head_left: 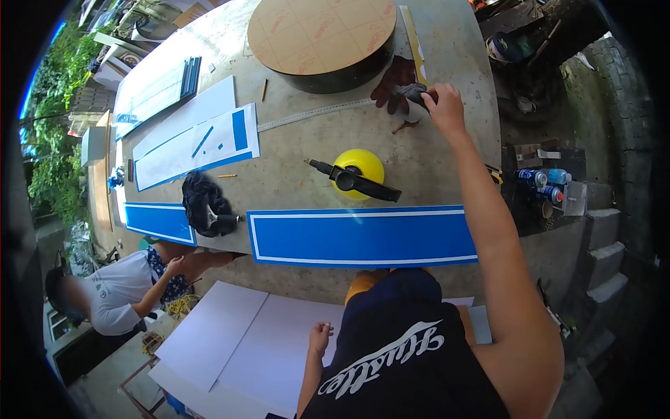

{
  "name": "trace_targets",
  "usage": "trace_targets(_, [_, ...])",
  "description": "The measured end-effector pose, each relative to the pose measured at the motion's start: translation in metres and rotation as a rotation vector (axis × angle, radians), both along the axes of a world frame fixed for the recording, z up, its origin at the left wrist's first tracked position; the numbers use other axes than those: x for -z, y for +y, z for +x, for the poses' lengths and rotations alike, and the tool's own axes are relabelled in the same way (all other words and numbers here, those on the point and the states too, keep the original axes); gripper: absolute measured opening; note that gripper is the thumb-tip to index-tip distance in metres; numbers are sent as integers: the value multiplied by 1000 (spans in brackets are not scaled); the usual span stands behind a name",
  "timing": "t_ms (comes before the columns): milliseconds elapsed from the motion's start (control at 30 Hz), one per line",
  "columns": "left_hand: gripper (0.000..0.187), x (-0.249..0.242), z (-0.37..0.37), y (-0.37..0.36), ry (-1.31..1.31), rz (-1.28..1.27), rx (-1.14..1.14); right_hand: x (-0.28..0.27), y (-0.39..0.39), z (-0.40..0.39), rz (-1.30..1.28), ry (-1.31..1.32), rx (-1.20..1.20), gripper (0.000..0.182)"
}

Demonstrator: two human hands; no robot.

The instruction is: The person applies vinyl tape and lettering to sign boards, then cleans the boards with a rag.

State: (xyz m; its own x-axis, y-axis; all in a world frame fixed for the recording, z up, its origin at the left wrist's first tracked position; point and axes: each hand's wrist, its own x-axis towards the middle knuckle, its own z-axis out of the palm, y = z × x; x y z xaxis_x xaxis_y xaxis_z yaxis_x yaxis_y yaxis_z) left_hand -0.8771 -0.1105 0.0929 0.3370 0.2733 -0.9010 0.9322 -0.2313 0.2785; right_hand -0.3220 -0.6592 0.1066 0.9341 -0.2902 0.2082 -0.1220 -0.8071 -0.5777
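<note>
My right hand (444,107) reaches over the table and pinches a dark grey, crumpled cloth piece (413,93) that looks like a glove. Under and beside it lies a dark red glove (396,78). My left hand (321,338) hangs low beside my body, fingers loosely curled with nothing visible in them, above large white sheets (279,342). Closest to me on the table is a blue panel (363,236) with a white border line. A yellow spray bottle (371,164) with a black pump head stands behind it.
A large round board (321,35) on a dark drum stands at the back. A steel ruler (314,114), dark cloth bundle (204,199) and blue-white printed sheets (199,146) lie on the table. Another person (115,300) is at the left; spray cans (534,178) stand right.
</note>
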Motion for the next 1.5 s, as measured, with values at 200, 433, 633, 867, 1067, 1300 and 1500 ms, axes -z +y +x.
trace_targets(200, [23,-2,77,16,-313,26,84,-99,-36,-84,438,-229,-26,18])
trace_targets(433, [18,39,99,39,-447,-127,87,-176,-55,-264,828,-294,175,18])
trace_targets(633, [17,106,79,39,-256,-235,163,-184,-104,-441,605,-433,561,29])
trace_targets(867, [21,69,91,-57,-500,-235,402,-164,-148,-531,663,-166,740,36])
trace_targets(1067, [24,13,95,-160,-669,54,823,-120,-149,-476,475,181,601,34])
trace_targets(1300, [61,-22,110,-339,-923,296,1162,-9,-208,-412,216,330,-2,23])
trace_targets(1500, [74,7,118,-410,-681,369,1295,26,-209,-377,222,443,-172,16])
